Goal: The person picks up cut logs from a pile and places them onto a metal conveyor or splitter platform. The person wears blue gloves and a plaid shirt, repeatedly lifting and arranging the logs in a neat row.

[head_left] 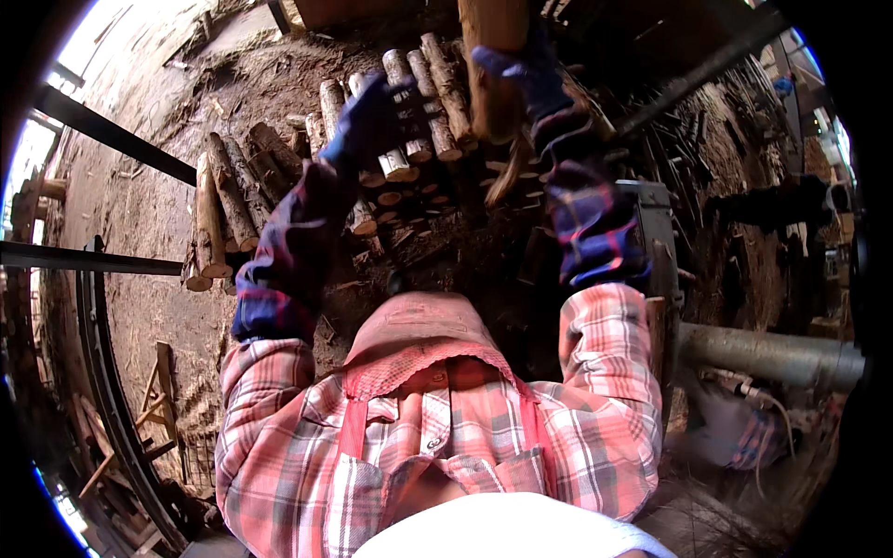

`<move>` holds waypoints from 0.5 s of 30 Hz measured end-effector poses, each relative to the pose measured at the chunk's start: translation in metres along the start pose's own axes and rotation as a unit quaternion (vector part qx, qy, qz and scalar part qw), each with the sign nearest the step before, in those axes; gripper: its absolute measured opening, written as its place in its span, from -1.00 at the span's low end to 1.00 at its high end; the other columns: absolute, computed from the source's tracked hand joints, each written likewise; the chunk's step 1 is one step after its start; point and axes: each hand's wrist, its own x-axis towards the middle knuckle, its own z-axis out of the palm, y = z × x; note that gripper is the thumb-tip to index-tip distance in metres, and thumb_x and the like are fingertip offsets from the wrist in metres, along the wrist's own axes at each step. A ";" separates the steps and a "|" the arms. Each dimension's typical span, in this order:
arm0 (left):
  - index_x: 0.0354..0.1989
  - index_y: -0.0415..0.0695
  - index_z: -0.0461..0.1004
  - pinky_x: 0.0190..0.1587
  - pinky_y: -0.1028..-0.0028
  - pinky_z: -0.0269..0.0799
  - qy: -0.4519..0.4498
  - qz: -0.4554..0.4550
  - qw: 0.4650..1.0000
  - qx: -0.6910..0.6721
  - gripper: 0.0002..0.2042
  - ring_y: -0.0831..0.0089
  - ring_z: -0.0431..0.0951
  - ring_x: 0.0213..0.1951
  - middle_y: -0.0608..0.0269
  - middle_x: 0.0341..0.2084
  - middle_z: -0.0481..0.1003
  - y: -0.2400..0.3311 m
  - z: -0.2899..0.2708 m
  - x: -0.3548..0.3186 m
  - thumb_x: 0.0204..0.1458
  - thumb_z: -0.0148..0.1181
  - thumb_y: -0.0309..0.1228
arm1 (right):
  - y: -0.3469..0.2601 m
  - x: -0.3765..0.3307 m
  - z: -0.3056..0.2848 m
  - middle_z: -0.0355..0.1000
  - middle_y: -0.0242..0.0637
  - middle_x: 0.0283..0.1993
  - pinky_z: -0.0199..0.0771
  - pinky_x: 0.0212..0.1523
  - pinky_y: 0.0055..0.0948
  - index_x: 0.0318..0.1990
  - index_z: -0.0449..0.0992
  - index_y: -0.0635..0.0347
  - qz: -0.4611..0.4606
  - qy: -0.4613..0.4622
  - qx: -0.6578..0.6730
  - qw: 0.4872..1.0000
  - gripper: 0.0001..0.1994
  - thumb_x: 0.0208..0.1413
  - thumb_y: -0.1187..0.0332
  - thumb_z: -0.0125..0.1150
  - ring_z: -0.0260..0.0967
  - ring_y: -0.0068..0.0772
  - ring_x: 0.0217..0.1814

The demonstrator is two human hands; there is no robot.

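Note:
Both my hands wear dark blue gloves with long patterned cuffs over red plaid sleeves. My right hand [523, 76] is closed around a thick upright wooden log [491, 56] at the top centre. My left hand [374, 119] is raised with fingers spread over a stack of cut logs [409, 149], holding nothing. The stack of short round logs lies on the dirt ahead of me, cut ends facing me.
Further logs [223, 214] lie to the left of the stack. A grey metal machine part [656, 242] and a thick metal pipe [772, 353] sit at my right. Dark metal bars [102, 130] cross the left. Sawdust and bark cover the ground.

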 end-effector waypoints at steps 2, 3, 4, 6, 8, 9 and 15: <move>0.25 -0.29 0.10 0.19 0.07 0.27 -0.094 -0.021 0.994 -0.044 -0.10 -0.11 0.30 0.17 -0.24 0.18 0.22 0.019 0.061 0.002 0.00 -0.10 0.32 | -0.035 -0.024 -0.044 0.48 -0.30 -0.13 0.52 -0.18 -0.42 0.18 0.27 0.09 0.013 -0.077 0.101 0.992 -0.42 0.02 0.17 0.34 0.47 -0.46 -0.23; 0.25 -0.28 0.11 0.21 0.06 0.24 -0.129 -0.013 0.991 -0.039 -0.06 -0.12 0.27 0.19 -0.24 0.20 0.19 0.030 0.065 -0.014 -0.04 -0.12 0.37 | -0.034 -0.035 -0.027 0.48 -0.30 -0.13 0.52 -0.18 -0.42 0.18 0.28 0.10 0.030 -0.134 0.224 0.965 -0.42 0.04 0.15 0.32 0.47 -0.47 -0.23; 0.25 -0.23 0.15 0.23 0.25 0.23 -0.272 -0.069 0.956 -0.083 -0.22 0.12 0.32 0.17 -0.08 0.17 0.28 0.013 0.094 0.009 0.06 -0.04 0.21 | -0.046 -0.074 -0.071 0.48 -0.30 -0.12 0.52 -0.19 -0.43 0.18 0.28 0.11 0.058 -0.141 0.273 0.950 -0.43 0.05 0.14 0.30 0.46 -0.48 -0.22; 0.25 -0.23 0.16 0.21 0.30 0.24 -0.219 -0.027 0.967 0.129 -0.26 0.20 0.35 0.12 -0.03 0.14 0.31 -0.023 0.115 -0.007 0.07 0.04 0.12 | -0.036 -0.125 -0.076 0.47 -0.30 -0.11 0.52 -0.19 -0.45 0.17 0.30 0.13 0.094 -0.219 0.455 0.858 -0.44 0.08 0.10 0.27 0.46 -0.49 -0.21; 0.24 -0.23 0.17 0.19 0.34 0.26 -0.182 0.023 0.935 0.303 -0.30 0.28 0.37 0.08 0.03 0.11 0.34 -0.097 0.129 -0.007 0.07 0.12 0.04 | -0.004 -0.191 -0.076 0.46 -0.27 -0.07 0.51 -0.11 -0.45 0.15 0.33 0.21 0.166 -0.060 0.427 0.887 -0.47 0.10 0.11 0.24 0.45 -0.47 -0.14; 0.24 -0.23 0.18 0.18 0.37 0.27 -0.138 0.049 0.906 0.398 -0.32 0.32 0.38 0.06 0.05 0.09 0.36 -0.123 0.130 -0.017 0.07 0.16 -0.01 | -0.006 -0.213 -0.052 0.46 -0.25 -0.05 0.50 -0.09 -0.44 0.14 0.34 0.25 0.211 0.046 0.371 0.903 -0.48 0.10 0.15 0.25 0.44 -0.46 -0.11; 0.26 -0.15 0.11 0.13 0.43 0.26 -0.135 0.096 0.954 0.250 -0.35 0.46 0.32 0.07 0.23 0.00 0.35 -0.228 0.174 -0.064 0.01 0.30 -0.36 | -0.071 -0.327 -0.041 0.43 -0.24 -0.03 0.50 -0.11 -0.45 0.14 0.33 0.27 0.265 0.232 0.273 0.895 -0.47 0.04 0.27 0.33 0.42 -0.41 -0.09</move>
